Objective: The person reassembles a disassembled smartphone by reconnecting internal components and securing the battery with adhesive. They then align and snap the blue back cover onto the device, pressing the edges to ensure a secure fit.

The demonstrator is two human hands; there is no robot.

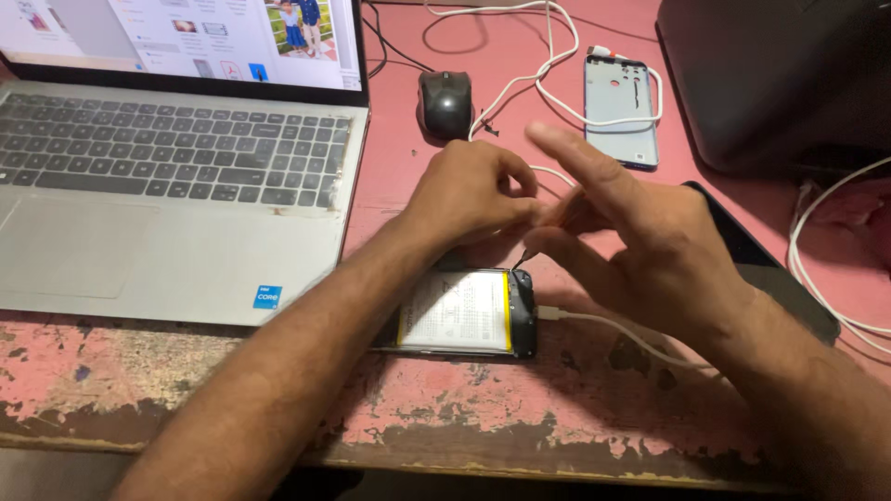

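An opened phone (469, 313) lies on the worn pink table (520, 408), its white battery with a yellow edge facing up. A white cable (613, 327) is plugged into its right end. My left hand (469, 193) hovers over the phone's far edge with fingers curled together. My right hand (631, 223) is beside it, index finger stretched out, thumb and another finger pinching a thin metal tool (525, 254) whose tip touches the phone's upper right corner.
A silver laptop (167, 186) with its screen on sits at the left. A black mouse (445, 102), a looped white cable (548, 65) and a light blue phone back cover (620, 109) lie behind. A dark flat device (761, 269) and a black bag (780, 74) are at the right.
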